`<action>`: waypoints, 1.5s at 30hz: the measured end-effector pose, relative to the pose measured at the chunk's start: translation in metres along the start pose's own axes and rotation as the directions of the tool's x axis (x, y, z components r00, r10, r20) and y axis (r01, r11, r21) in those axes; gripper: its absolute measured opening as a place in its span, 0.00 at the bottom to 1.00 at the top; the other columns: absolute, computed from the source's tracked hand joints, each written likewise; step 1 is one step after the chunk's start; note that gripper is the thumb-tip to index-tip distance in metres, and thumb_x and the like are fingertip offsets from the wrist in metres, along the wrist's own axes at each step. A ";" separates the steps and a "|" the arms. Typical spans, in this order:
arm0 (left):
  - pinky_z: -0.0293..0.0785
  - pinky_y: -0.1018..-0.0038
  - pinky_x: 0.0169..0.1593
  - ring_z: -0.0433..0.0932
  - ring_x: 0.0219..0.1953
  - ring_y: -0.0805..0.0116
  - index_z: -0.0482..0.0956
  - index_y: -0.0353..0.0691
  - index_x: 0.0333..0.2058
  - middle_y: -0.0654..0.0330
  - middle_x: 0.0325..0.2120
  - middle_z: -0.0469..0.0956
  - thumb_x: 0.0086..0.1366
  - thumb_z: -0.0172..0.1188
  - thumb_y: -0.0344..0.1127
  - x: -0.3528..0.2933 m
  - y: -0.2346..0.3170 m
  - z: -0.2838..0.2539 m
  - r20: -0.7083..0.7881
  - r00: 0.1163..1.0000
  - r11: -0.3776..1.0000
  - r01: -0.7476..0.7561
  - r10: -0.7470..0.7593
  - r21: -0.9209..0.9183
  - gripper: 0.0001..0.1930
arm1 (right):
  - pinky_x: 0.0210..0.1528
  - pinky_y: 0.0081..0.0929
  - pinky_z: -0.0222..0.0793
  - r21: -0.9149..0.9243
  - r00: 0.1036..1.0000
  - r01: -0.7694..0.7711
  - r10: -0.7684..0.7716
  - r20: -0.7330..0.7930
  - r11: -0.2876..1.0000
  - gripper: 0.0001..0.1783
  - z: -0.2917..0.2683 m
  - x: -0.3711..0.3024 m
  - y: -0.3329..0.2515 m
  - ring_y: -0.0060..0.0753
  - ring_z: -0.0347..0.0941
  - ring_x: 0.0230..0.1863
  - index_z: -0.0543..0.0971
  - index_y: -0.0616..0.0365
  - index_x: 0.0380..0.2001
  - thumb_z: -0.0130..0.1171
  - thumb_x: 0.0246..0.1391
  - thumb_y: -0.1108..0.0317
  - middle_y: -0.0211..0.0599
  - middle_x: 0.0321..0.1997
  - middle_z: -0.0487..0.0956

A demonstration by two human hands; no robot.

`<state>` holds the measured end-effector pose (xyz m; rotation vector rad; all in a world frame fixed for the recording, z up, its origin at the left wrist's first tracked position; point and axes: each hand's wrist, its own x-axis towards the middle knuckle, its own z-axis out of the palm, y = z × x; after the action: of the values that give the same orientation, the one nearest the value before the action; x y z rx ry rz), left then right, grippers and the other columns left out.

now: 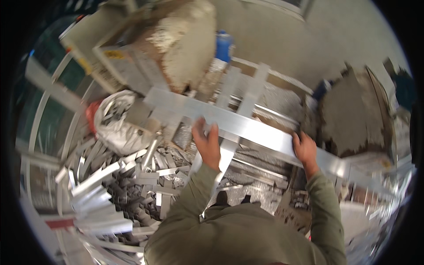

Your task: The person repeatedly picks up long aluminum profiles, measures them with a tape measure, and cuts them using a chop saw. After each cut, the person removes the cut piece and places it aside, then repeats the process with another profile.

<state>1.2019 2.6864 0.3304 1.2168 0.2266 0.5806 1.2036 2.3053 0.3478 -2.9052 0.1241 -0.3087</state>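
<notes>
A long, flat silver aluminium profile lies crosswise before me, slanting from the far left down to the near right. Over its near edge, toward the right end, my right hand grips it, the thumb side on top and the other fingers partly hidden. My left hand is at the near edge further left, thumb and fingers apart and slightly blurred; it does not close round the metal. Beneath the profile, two narrower metal bars run away from me.
A heap of metal offcuts covers the floor at left, beside a white sack of scraps. Large worn blocks stand at the far left and right. A blue container is near the wall. Wrapped profiles lie below.
</notes>
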 end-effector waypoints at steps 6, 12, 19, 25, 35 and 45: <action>0.48 0.39 0.78 0.50 0.83 0.62 0.58 0.53 0.80 0.66 0.82 0.54 0.69 0.73 0.65 -0.101 -0.070 0.049 0.291 0.477 0.446 0.879 -0.829 -0.170 0.51 | 0.50 0.60 0.76 0.023 1.000 -0.021 0.021 0.013 1.000 0.24 -0.006 -0.002 0.000 0.66 0.83 0.44 0.86 0.57 0.38 0.56 0.70 0.46 0.54 0.40 0.88; 0.35 0.36 0.81 0.49 0.83 0.57 0.61 0.56 0.79 0.64 0.82 0.55 0.71 0.66 0.69 -0.131 -0.062 0.108 0.293 0.478 0.448 0.879 -0.828 -0.166 0.46 | 0.52 0.59 0.76 0.012 0.999 -0.037 0.037 0.011 0.999 0.25 -0.007 -0.002 0.000 0.64 0.84 0.46 0.86 0.57 0.37 0.54 0.69 0.45 0.54 0.41 0.89; 0.53 0.42 0.77 0.66 0.72 0.59 0.75 0.52 0.64 0.66 0.69 0.72 0.70 0.72 0.54 -0.133 -0.073 0.135 0.159 0.540 0.466 0.815 -0.826 -0.344 0.29 | 0.53 0.59 0.77 0.039 1.000 -0.023 0.023 0.012 0.999 0.26 -0.005 -0.012 0.007 0.62 0.85 0.48 0.87 0.55 0.41 0.54 0.70 0.44 0.53 0.44 0.89; 0.66 0.47 0.72 0.71 0.61 0.63 0.77 0.50 0.60 0.64 0.60 0.74 0.69 0.74 0.51 -0.152 -0.028 0.126 0.269 0.609 0.465 0.766 -0.747 -0.444 0.27 | 0.54 0.57 0.79 0.018 0.984 0.177 -0.177 0.007 0.984 0.28 -0.076 -0.026 0.004 0.62 0.84 0.50 0.86 0.57 0.49 0.57 0.72 0.41 0.52 0.46 0.88; 0.71 0.52 0.74 0.77 0.67 0.58 0.73 0.43 0.69 0.58 0.64 0.80 0.75 0.66 0.49 -0.213 0.064 0.067 0.553 0.602 0.488 0.796 -0.576 -0.358 0.30 | 0.57 0.49 0.80 0.228 0.894 0.150 -0.231 0.385 0.962 0.45 -0.267 -0.174 0.083 0.61 0.84 0.54 0.77 0.63 0.69 0.74 0.61 0.40 0.59 0.57 0.83; 0.68 0.54 0.74 0.73 0.71 0.60 0.70 0.42 0.73 0.59 0.67 0.77 0.74 0.67 0.52 -0.264 0.065 0.054 0.680 0.296 0.363 0.931 -0.671 -0.047 0.36 | 0.84 0.46 0.52 0.373 0.475 -0.624 -0.045 0.879 0.687 0.78 -0.273 -0.331 0.158 0.51 0.59 0.83 0.53 0.65 0.85 0.91 0.41 0.49 0.56 0.83 0.66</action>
<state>0.9877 2.5159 0.3732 0.5887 0.1810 -0.6912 0.8128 2.1310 0.5079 -1.9084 0.3103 0.9678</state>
